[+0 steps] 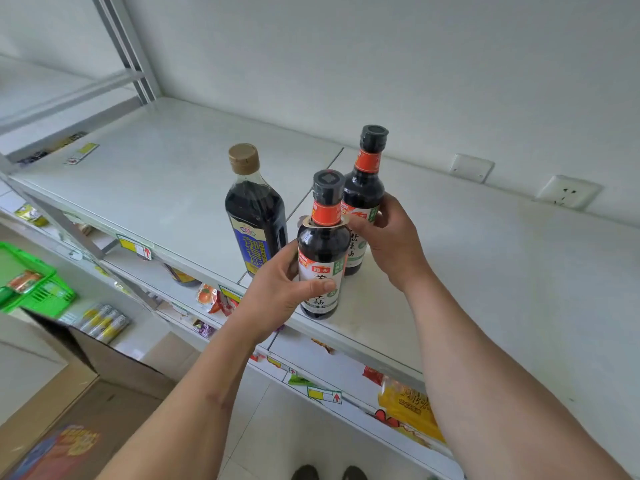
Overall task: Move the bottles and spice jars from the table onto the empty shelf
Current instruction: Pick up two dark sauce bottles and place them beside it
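A: Arms? We see both forearms reaching up and forward from the bottom of the frame to the top shelf (485, 271).

B: Left hand (277, 292) comes in from lower left, wrist straight, thumb across the label of the near bottle (323, 258), fingers curled behind it. Wrapped tight on that bottle.

A: Right hand (391, 244)?

B: Comes in from the right, palm turned left. Fingers wrap round the body of the rear bottle (365, 199), thumb toward the near one's neck. Clamped on the rear one.

A: Where do the bottles sit?

B: Both upright on the shelf near its front edge. Near one right at the edge, rear one just behind and to the right. We can't tell if the bases fully rest on the surface.

A: Third one?

B: Big bottle (254, 216), tan cap, blue label, upright just left of the pair, untouched. Left fingers are close to it; contact unclear.
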